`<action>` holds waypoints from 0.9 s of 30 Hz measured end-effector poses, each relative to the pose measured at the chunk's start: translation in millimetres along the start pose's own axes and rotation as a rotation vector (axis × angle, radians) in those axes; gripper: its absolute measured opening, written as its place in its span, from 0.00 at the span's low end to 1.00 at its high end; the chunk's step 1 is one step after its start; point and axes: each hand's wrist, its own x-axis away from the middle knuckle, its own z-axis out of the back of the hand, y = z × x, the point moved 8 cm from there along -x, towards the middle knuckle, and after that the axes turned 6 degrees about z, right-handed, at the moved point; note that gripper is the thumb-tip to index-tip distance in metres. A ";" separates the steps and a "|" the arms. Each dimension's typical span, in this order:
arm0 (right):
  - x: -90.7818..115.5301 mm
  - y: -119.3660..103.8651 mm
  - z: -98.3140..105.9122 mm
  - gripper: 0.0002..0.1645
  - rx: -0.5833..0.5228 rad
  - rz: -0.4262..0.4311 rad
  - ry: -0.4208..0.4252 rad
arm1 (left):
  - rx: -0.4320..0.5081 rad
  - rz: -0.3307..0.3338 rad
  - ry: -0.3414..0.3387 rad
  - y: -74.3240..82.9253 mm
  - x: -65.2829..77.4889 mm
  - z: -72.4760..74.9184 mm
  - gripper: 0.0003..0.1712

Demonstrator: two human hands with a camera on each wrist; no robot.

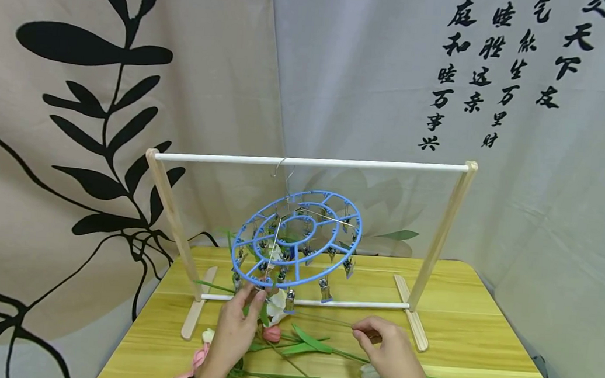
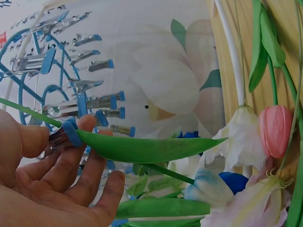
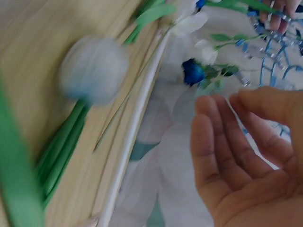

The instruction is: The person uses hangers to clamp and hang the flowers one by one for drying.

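A round blue clip hanger (image 1: pixel 297 272) hangs tilted from a white bar (image 1: pixel 367 165), with metal clips around its rings. At its near left edge, my left hand (image 1: pixel 237 325) pinches a metal clip with blue tips (image 2: pixel 71 132) between thumb and fingers. A green stem with a long leaf (image 2: pixel 151 149) passes at the clip's tips. A pale blue-and-white tulip (image 2: pixel 208 187) hangs below that leaf. My right hand (image 1: pixel 391 353) hovers over the table, fingers bent loosely; in the right wrist view nothing shows in the palm. A white tulip (image 1: pixel 370 373) lies beside it.
Wooden posts (image 1: pixel 441 240) hold up the bar, with a lower white rod (image 1: pixel 357 305) between them. On the wooden table (image 1: pixel 482 330) lie a pink tulip (image 1: pixel 272 334), green stems and other artificial flowers. A blue rose (image 3: pixel 193 72) hangs among the clips. Printed cloth (image 1: pixel 342 69) forms the backdrop.
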 end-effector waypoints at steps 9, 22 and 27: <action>26.8 60.8 24.6 0.05 0.078 -0.257 -0.106 | 0.014 0.142 -0.010 -11.9 4.7 9.2 0.29; 68.1 118.2 56.1 0.19 0.265 -0.454 -0.249 | 0.011 0.230 0.077 -29.8 24.4 33.3 0.24; 74.3 125.1 51.9 0.18 0.271 -0.477 -0.296 | -0.055 0.235 0.127 -34.6 30.6 40.7 0.15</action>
